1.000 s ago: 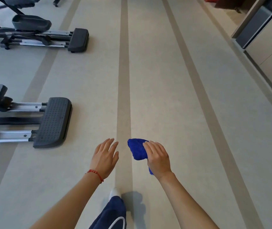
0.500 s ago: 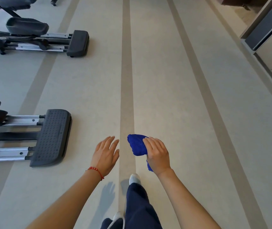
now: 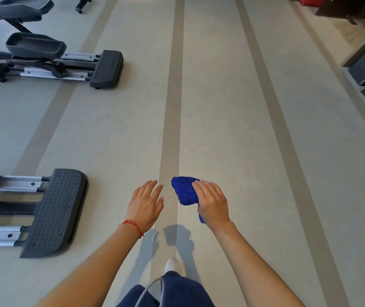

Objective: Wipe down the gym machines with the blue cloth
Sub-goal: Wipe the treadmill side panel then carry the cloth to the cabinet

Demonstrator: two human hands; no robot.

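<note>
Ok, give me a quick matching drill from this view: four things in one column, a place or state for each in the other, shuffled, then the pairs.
Things:
1. blue cloth
2. left hand
3. red bead bracelet
4. near elliptical's rear foot

Places or states:
A. on the floor at the left, untouched
B. open, holding nothing
C. bunched in the right hand
D. round the left wrist

Pairs: 1-C, 2-B, 3-D, 4-A
</note>
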